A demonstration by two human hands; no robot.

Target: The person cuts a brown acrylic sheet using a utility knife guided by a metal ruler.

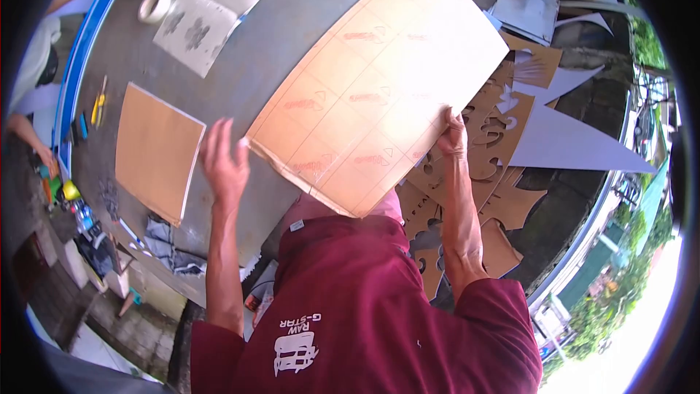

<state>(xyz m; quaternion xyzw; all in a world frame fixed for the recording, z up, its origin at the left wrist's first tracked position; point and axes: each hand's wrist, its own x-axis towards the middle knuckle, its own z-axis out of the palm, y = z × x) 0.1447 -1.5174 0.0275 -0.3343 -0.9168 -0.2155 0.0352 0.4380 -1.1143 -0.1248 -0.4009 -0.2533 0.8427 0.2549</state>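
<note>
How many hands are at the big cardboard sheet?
2, both of the person in the maroon shirt: one hand at the sheet's lower-left corner, the other hand at its right edge.

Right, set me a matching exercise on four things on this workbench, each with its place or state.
Things:
1. large cardboard sheet
2. roll of tape
3. small cardboard panel
4. cut-out cardboard shapes

Places or states:
A. lying flat on the grey table, near its left edge
B. piled at the right, partly under the big sheet
C. gripped at its edge by the right hand
D. at the far left end, beside a printed sheet

Pairs: 1-C, 2-D, 3-A, 4-B
</note>
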